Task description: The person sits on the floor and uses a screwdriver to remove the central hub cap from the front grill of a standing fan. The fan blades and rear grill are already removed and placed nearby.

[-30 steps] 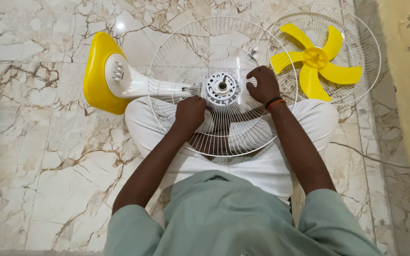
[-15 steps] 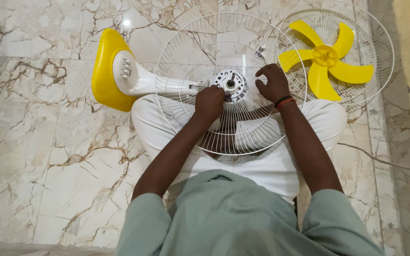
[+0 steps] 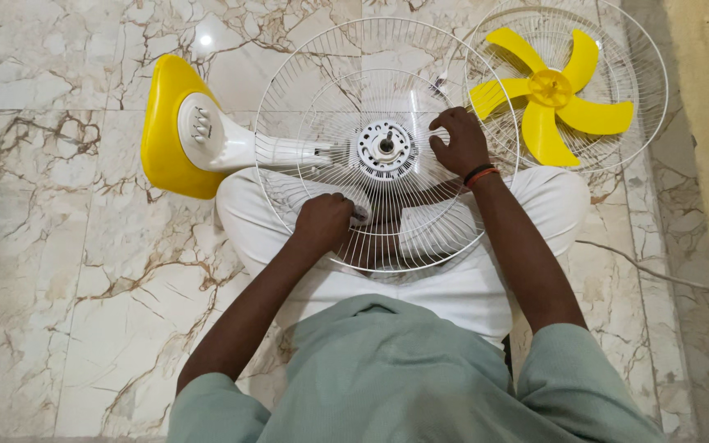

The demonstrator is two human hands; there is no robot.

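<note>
Yellow fan base (image 3: 166,123) far left of both grips. Left hand (image 3: 322,223) now lower on the white wire guard (image 3: 313,98) than a second ago, fingers curled over its wires; right hand (image 3: 458,141) pinching wires beside the motor hub (image 3: 385,148). One guard across the lap, one more rightward holding one yellow blade (image 3: 553,102).

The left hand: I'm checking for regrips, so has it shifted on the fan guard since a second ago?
Yes. The left hand has moved away from the motor hub, down toward the rear guard's lower wires.
</note>
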